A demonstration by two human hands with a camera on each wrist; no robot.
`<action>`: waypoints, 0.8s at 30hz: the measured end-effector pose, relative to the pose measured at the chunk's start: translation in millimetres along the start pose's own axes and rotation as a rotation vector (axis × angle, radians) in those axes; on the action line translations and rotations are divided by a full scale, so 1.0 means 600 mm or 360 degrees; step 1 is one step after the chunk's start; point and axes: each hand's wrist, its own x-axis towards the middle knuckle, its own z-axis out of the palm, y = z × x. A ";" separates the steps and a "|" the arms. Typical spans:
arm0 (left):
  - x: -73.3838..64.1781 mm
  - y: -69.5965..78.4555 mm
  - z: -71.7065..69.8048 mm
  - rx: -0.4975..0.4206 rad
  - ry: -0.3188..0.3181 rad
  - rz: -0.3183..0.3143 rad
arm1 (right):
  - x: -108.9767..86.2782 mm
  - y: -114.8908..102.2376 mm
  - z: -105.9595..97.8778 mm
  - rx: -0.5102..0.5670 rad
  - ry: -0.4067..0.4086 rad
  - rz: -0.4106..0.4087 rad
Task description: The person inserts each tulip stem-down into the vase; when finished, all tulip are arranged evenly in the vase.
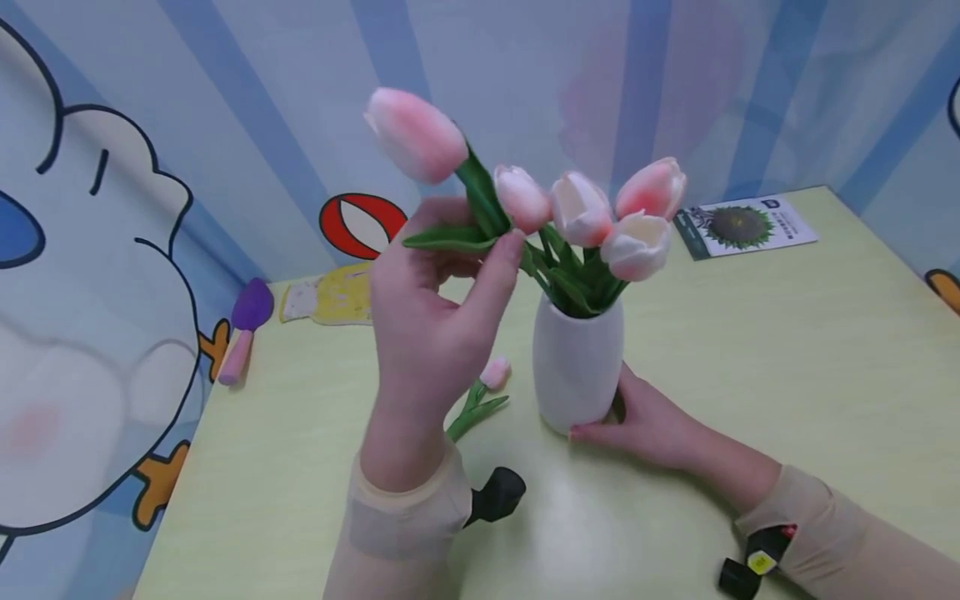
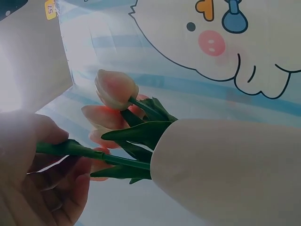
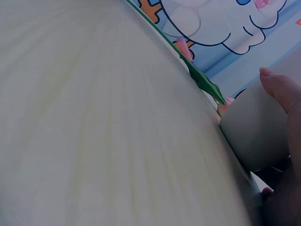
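Note:
A white vase (image 1: 577, 367) stands upright on the table with several pink-and-white artificial tulips (image 1: 580, 208) in its mouth. Up at the left, my left hand (image 1: 427, 333) pinches the green stem of another tulip (image 1: 420, 137), thumb against fingers below the bloom. In the left wrist view that tulip's stem (image 2: 124, 161) runs to the vase's rim, where its lower end is hidden. Low on the vase, my right hand (image 1: 663, 425) holds the base between thumb and fingers. One more tulip (image 1: 480, 407) lies on the table, partly behind my left wrist.
A purple toy shovel (image 1: 251, 308) with a pink handle lies by the table's left edge. Beside it is a yellow flat piece (image 1: 341, 298), partly hidden by my left hand. A card with a sunflower head (image 1: 738, 227) lies at the back right. A printed curtain (image 1: 480, 50) hangs behind.

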 end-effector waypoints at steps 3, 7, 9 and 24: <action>-0.003 -0.001 -0.002 0.0005 -0.0065 -0.0044 | 0.000 0.001 0.002 0.0007 -0.0008 0.0013; -0.003 -0.004 -0.002 -0.0015 -0.0134 -0.0108 | 0.000 -0.001 0.002 -0.0003 -0.0003 -0.0014; -0.001 -0.006 -0.001 0.0004 -0.0173 -0.0144 | 0.000 -0.003 0.000 -0.0004 0.0005 -0.0028; -0.004 -0.009 0.004 0.0306 -0.0499 -0.0367 | 0.001 -0.002 -0.001 -0.0008 0.0009 -0.0015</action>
